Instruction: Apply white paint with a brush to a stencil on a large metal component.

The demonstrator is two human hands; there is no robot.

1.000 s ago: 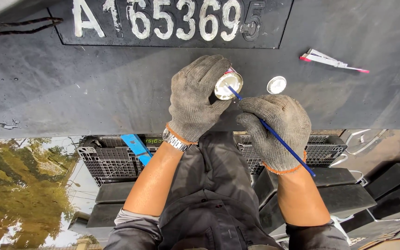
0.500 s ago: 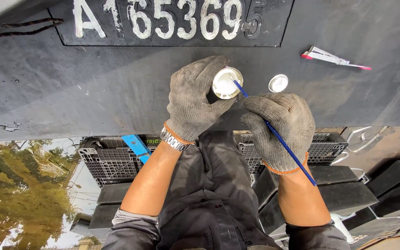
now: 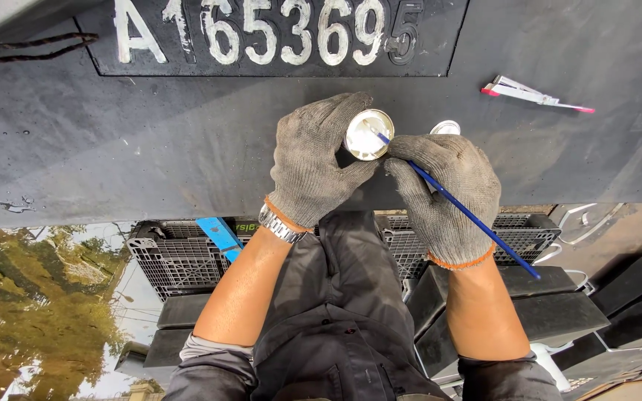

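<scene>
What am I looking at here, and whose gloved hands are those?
This is no machine: the picture comes from a camera worn on a person's head, looking down at their own two hands, both in grey knit gloves. The left hand holds a small round tin of white paint, tilted open toward the camera. The right hand holds a thin blue-handled brush with its tip dipped in the tin. Both work against a big dark grey painted surface bearing white stencilled characters. On it lie the tin's round lid and a white and pink wrapper. Below are the person's dark clothes, black plastic crates and water.
</scene>
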